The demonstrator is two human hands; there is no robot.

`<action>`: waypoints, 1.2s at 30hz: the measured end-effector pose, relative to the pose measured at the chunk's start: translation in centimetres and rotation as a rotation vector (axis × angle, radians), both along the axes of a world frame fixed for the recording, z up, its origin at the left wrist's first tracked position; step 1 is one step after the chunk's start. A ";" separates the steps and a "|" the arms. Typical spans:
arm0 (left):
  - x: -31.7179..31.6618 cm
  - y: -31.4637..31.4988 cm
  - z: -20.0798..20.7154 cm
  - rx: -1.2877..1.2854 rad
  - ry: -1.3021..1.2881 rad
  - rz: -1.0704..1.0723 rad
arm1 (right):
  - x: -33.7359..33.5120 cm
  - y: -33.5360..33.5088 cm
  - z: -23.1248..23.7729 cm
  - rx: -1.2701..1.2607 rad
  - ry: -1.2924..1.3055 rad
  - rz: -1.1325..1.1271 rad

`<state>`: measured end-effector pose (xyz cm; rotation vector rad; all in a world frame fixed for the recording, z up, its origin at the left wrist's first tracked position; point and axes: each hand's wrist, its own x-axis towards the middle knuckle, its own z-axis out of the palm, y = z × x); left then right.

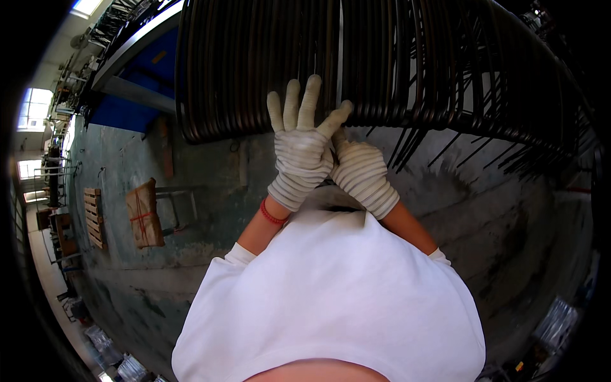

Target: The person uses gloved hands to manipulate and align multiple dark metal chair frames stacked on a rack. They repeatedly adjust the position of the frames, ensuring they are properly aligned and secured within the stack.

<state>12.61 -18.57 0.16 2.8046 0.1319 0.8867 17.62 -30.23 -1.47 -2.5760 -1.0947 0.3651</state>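
A long row of dark bent metal tubes point(235, 76), their rounded ends toward me, hangs in front of me. My left hand point(298, 143), in a striped off-white work glove, is held up before the row with its fingers spread and nothing in them. Close against it on the right is my right hand point(363, 169) in a matching glove. Its fingers are mostly hidden behind the left thumb and palm, so whether they grip anything does not show. A pale upright bar point(340, 57) stands among the tubes just beyond my hands.
A blue panel with a metal frame point(137, 95) is at the row's left end. On the floor to the left are a stool with a brown wrapped seat point(145, 213) and a wooden pallet point(93, 218). Thin dark rods point(407, 149) stick out below the tubes on the right.
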 end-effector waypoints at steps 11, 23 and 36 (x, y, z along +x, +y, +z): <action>0.5 0.1 -0.2 0.015 0.017 0.041 | -0.6 -3.0 2.3 0.353 -0.054 -0.135; 0.6 0.3 -0.7 0.037 -0.023 0.040 | -0.7 -3.1 3.7 0.520 -0.183 -0.167; 0.0 -0.2 0.7 -0.120 -0.056 -0.063 | -0.4 -1.6 -0.2 0.301 -0.201 -0.154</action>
